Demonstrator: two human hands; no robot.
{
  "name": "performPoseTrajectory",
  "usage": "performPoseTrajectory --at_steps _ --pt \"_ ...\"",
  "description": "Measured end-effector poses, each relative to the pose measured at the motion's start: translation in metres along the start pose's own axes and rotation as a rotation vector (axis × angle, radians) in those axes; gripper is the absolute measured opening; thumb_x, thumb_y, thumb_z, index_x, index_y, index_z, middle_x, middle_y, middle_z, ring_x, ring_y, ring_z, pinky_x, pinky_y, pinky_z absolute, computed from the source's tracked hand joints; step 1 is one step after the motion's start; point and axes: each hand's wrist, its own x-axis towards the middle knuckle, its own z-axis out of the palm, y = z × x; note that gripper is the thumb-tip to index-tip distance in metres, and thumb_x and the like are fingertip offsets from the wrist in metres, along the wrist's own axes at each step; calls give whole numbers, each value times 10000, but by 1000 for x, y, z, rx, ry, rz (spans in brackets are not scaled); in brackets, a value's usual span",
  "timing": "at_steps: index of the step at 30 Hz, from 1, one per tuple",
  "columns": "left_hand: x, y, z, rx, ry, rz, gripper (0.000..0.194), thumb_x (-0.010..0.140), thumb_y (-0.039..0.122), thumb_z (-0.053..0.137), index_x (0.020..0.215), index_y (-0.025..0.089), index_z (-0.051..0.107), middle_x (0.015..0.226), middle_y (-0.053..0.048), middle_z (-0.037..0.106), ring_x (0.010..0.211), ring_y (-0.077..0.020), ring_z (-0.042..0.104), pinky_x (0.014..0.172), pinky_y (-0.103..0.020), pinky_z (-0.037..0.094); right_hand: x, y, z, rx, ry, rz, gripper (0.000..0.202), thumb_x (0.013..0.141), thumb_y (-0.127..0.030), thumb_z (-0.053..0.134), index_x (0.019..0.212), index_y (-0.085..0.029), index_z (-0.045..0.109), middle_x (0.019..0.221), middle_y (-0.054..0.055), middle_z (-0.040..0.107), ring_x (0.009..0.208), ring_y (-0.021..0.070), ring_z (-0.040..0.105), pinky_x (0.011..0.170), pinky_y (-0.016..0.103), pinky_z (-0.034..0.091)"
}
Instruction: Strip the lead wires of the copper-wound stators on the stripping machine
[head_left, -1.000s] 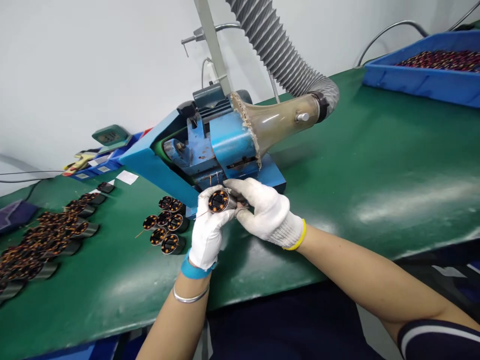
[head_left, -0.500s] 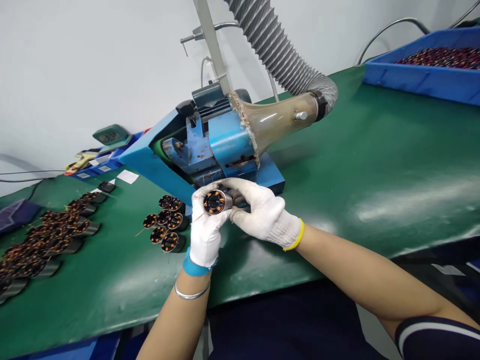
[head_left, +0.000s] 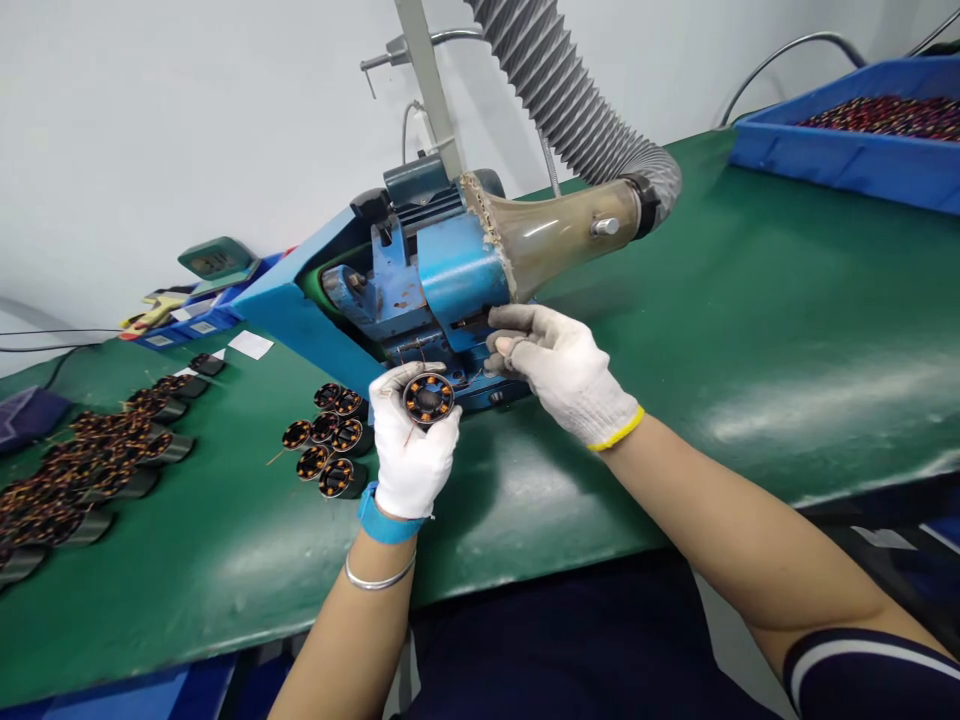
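Note:
My left hand (head_left: pixel 412 450), in a white glove with a blue cuff, is closed around a motor stator (head_left: pixel 448 408). Its round open face, with copper windings in a black core, points toward me, and thin wires stick out of it. To its right, apart from the stator, is my right hand (head_left: pixel 559 365), in a white glove with grey fingertips and a yellow cuff. The thumb is bent against the fingers while the forefinger points left; anything pinched there is too small to make out. Both hands are in front of a blue belt-driven machine (head_left: pixel 461 265).
Several stators (head_left: pixel 341 477) stand left of my left hand, with a longer group (head_left: pixel 112 460) farther left. A grey hose (head_left: pixel 577 100) joins the machine's brownish funnel (head_left: pixel 562 240). At the right back, a blue bin (head_left: pixel 840 160) holds many small parts on the green table (head_left: pixel 750 330).
My right hand has come away from the stator, moving right and slightly up. My left hand has kept the stator, now turned more squarely toward me.

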Motion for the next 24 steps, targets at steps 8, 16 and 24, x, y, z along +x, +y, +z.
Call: performPoseTrajectory --at_steps 8,16,24 --pt "0 9 1 107 -55 105 381 704 207 679 1048 205 514 1023 -46 593 946 -192 620 890 -382 520 -12 7 8 -116 -266 76 125 790 -234 564 678 -179 566 576 -27 589 520 94 553 509 221 476" --pt "-7 9 7 252 -13 69 616 771 316 700 1310 172 438 1213 -122 598 1098 -219 630 973 -385 516 -1 -9 -5 -174 -53 41 166 740 -340 633 754 -177 601 685 -9 615 632 120 609 616 278 565" --pt "-2 8 22 403 72 84 414 769 290 658 1161 166 615 1074 -83 679 1005 -218 681 932 -380 545 -17 7 21 -338 -130 -43 581 633 -285 777 1165 -144 592 1169 97 648 1063 233 648 966 395 535"
